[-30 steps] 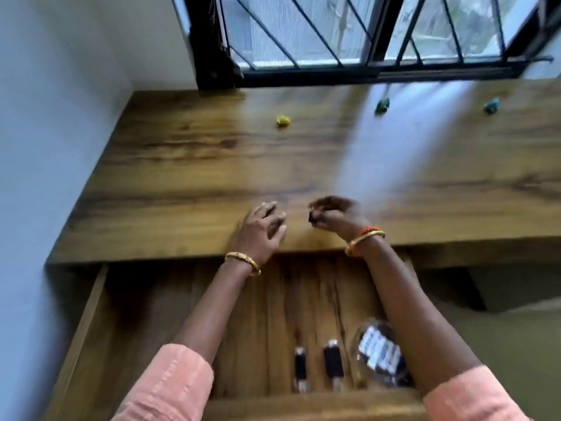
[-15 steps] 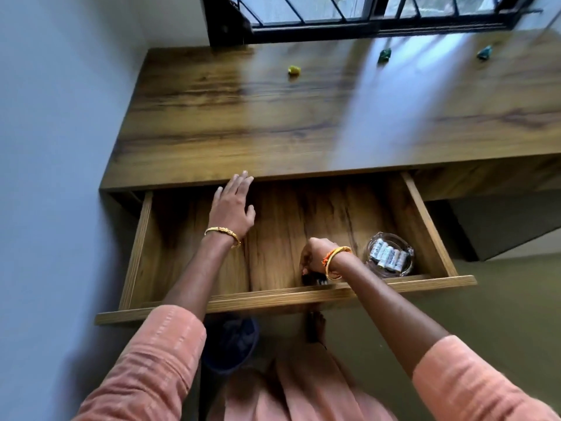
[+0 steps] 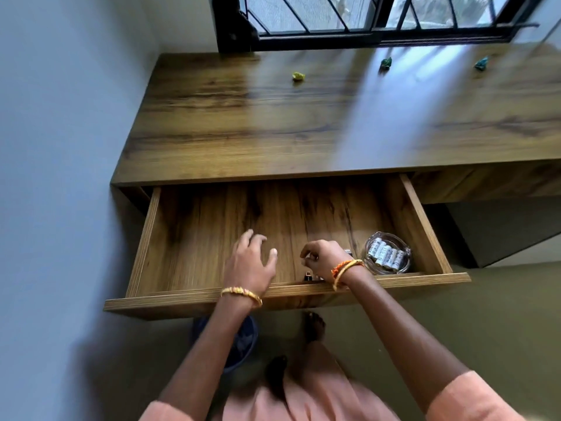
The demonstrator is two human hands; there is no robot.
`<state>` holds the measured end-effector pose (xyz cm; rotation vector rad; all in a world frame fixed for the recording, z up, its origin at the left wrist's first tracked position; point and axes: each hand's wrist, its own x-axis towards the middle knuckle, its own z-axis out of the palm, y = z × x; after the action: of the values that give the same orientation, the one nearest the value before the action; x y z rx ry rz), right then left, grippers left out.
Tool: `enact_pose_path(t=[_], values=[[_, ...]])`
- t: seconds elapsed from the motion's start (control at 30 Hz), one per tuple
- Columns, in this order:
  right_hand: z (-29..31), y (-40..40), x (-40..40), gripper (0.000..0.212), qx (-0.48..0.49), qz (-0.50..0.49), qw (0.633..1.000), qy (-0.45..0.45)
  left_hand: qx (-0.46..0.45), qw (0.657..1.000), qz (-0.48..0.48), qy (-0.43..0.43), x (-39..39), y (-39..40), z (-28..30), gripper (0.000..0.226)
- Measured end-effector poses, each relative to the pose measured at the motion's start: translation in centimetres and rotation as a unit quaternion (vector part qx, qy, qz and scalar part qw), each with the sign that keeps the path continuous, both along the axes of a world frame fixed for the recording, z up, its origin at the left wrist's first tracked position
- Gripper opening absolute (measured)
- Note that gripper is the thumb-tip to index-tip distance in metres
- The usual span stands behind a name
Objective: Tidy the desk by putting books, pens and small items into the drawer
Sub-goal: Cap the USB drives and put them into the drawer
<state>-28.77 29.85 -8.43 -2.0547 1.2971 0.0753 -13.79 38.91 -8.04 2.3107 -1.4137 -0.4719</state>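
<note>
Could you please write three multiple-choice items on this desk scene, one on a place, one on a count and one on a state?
1. Where does the glass dish of batteries sit?
A. on the desktop
B. in the drawer's front right corner
C. on the floor

2. How many small crumpled items lie on the desktop near the window?
A. one
B. three
C. five

3. What state is the drawer in?
A. pulled open
B. pushed shut
C. taken out and on the floor

Answers: 1 B, it stands inside the drawer by the right wall; 2 B, one yellow, two green-blue; 3 A, its wooden floor lies exposed under both hands.
</note>
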Motion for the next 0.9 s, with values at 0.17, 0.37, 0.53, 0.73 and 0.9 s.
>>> enact_pose_path(t=[0.17, 0.37, 0.53, 0.73, 0.9], values=[[-0.3, 5.2, -0.2, 0.034, -0.216, -0.042, 0.975, -0.031, -0.086, 0.992, -0.035, -0.084, -1.9, 2.8, -1.6, 0.035], [-2.0, 5.6, 0.4, 0.026, -0.444, -0.076, 0.888, -0.086, -0.183, 0.971, -0.059, -0.143, -1.6, 1.8, -2.0, 0.030], [-2.4, 2.1, 1.5, 0.038, -0.458, -0.008, 0.884, -0.089, -0.191, 0.955, -0.114, -0.198, 0.4, -1.5, -3.0, 0.040], [-1.8, -4.1, 3.1, 0.068, -0.412, 0.112, 0.904, -0.040, -0.148, 0.919, -0.268, -0.248, 4.4, -6.6, -2.1, 0.075], [-0.9, -9.0, 4.8, 0.080, -0.378, 0.149, 0.914, 0.007, -0.008, 0.931, -0.240, -0.275, 6.0, -11.9, -0.8, 0.097]])
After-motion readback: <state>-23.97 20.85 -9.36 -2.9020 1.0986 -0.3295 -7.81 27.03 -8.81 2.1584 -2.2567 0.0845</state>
